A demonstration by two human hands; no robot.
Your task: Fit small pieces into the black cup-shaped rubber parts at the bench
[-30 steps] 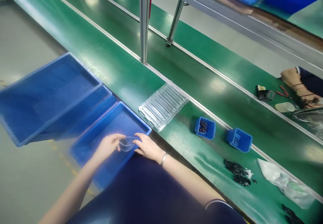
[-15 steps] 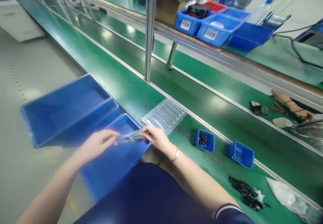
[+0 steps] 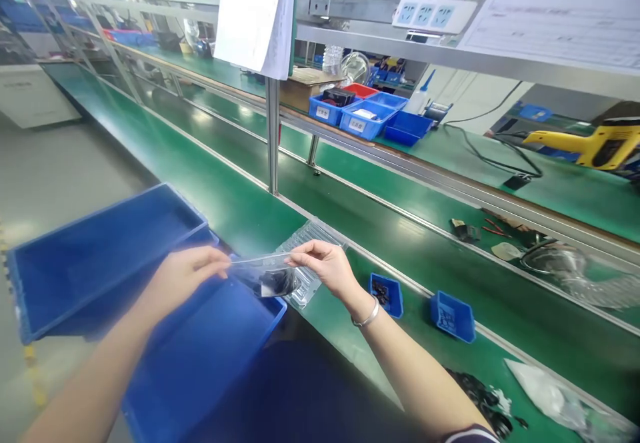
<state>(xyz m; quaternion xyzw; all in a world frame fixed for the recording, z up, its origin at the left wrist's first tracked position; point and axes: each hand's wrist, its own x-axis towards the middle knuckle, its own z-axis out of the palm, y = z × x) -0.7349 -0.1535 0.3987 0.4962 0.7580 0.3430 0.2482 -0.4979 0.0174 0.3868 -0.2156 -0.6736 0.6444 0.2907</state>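
A clear plastic bag (image 3: 255, 275) hangs stretched between my two hands, with dark items and a small white piece at its bottom. My left hand (image 3: 193, 273) pinches one top corner. The other top corner is between the thumb and fingers of my right hand (image 3: 324, 266), which has a silver bangle on its wrist. Below the bag lies a blue tray (image 3: 210, 343). Partly hidden behind the bag and my right hand is a clear ribbed plastic tray (image 3: 307, 290) on the green bench.
Another blue tray (image 3: 100, 256) rests tilted at the left. To the right stand a small blue bin of black parts (image 3: 393, 296) and a second small bin (image 3: 453, 316). Black parts (image 3: 483, 396) and a white bag (image 3: 545, 393) lie nearer. A metal post (image 3: 273, 136) rises behind.
The bag is now drawn straight along its top edge and hangs down, its dark contents showing. My hands are slightly farther apart. The view has tilted upward.
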